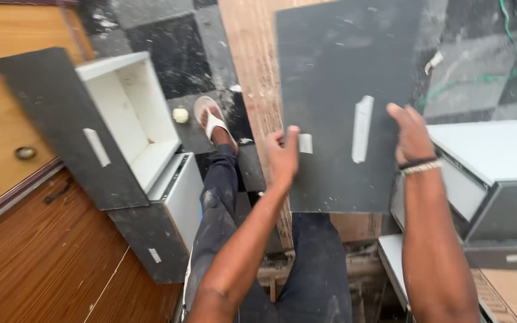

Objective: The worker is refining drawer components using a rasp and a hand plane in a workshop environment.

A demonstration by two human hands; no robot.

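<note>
I hold up a dark grey rectangular panel [336, 78] with a pale bar handle on its face. My left hand [283, 158] grips the panel's lower left edge, thumb on the front beside a small white tab. On the panel's right edge my right hand [412, 134] clasps it, with fingers spread near the handle and beaded bands on the wrist. The panel hangs over a long wooden board [252, 72] lying on the floor.
Two dark-fronted drawers with white interiors [121, 119] are stacked at the left against a wooden door [7, 119]. More grey and white drawer units [492, 173] stand at the right. My leg and sandalled foot [213, 122] reach forward. A green cord [510, 66] crosses the dusty dark floor.
</note>
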